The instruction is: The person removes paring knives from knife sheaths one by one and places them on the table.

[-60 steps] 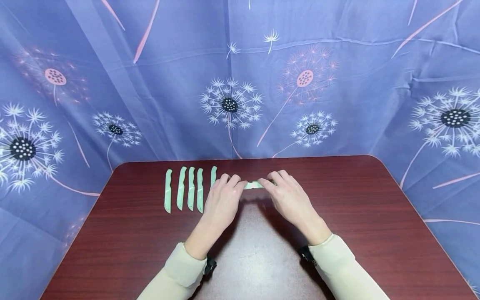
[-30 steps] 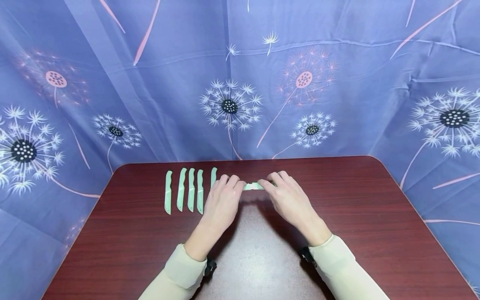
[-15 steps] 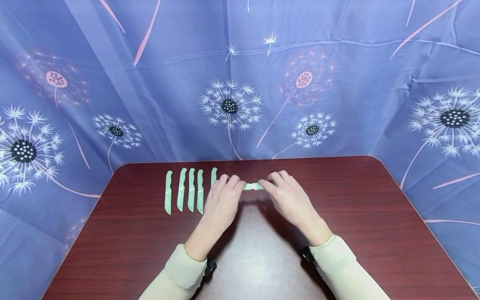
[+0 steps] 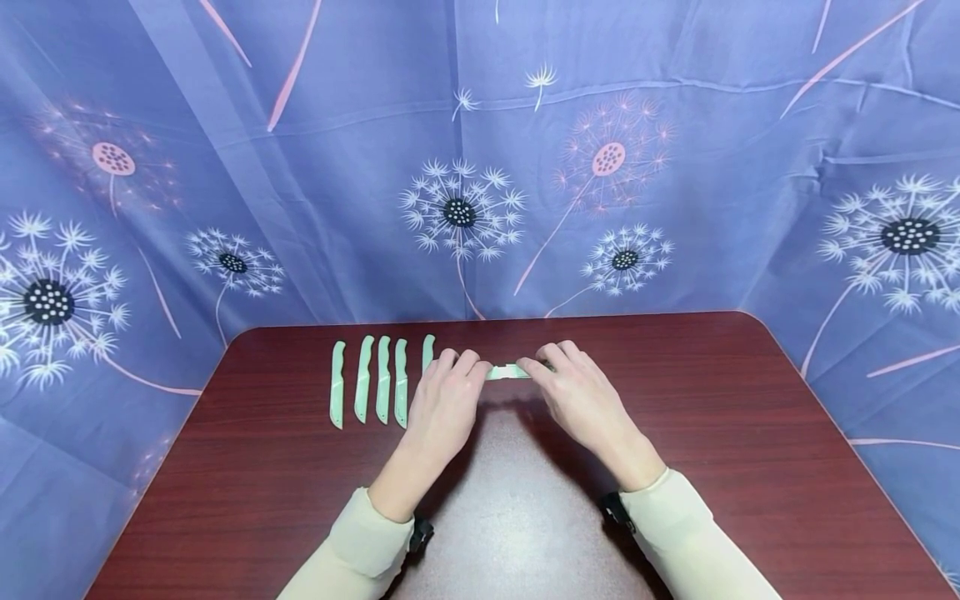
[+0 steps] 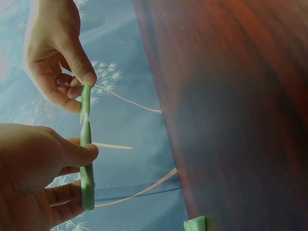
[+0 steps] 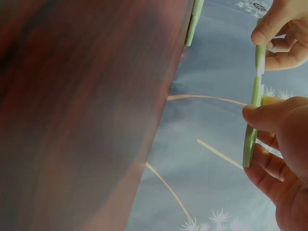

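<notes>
A light-green knife [image 4: 507,372] is held level between both hands above the table. My left hand [image 4: 447,404] pinches its green handle [image 5: 87,187] between thumb and fingers. At the other end, the thumb and fingers of my right hand [image 4: 583,398] pinch the green sheath [image 6: 250,139] over the blade. A short pale gap shows between handle and sheath in both wrist views. To the left, several similar green knives [image 4: 337,385] lie side by side, handles away from me. The nearest of these knives [image 4: 427,348] is partly hidden behind my left hand.
The dark red wooden table [image 4: 750,467] has rounded far corners and a glare patch in front of the hands. A blue curtain [image 4: 337,167] with dandelion prints hangs behind and along both sides.
</notes>
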Tool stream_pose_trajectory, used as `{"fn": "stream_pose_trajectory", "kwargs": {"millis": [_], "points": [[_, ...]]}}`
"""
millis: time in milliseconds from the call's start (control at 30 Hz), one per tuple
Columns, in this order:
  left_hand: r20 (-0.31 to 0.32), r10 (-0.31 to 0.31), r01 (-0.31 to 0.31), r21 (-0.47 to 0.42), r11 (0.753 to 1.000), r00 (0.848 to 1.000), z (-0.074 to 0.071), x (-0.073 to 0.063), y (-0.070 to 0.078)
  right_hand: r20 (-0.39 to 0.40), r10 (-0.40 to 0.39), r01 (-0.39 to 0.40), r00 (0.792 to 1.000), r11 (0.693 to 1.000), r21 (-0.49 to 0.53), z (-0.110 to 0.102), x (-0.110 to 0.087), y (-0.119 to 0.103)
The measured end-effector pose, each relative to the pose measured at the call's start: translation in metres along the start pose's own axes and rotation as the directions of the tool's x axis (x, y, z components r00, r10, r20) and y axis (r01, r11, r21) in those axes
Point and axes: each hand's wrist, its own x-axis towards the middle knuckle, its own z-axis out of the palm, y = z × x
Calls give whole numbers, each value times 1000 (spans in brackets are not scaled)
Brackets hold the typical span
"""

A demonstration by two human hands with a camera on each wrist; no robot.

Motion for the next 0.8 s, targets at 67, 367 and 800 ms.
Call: {"fn": "stream_pose_trajectory", "kwargs": {"millis": [67,367,800], "points": [[1,-1,1,0,1000,1000,0,0,0,-1,-3,3,1000,1000,-1,0,0,0],[-16,0,0,-16,1000,1000,0,1,-1,-9,-16,16,1000,1000,-6,-1,0,1],[2,-8,9,-29,1000,1000,0,0,-1,-3,7,-7,1000,1000,6,-1,-1,2]]}}
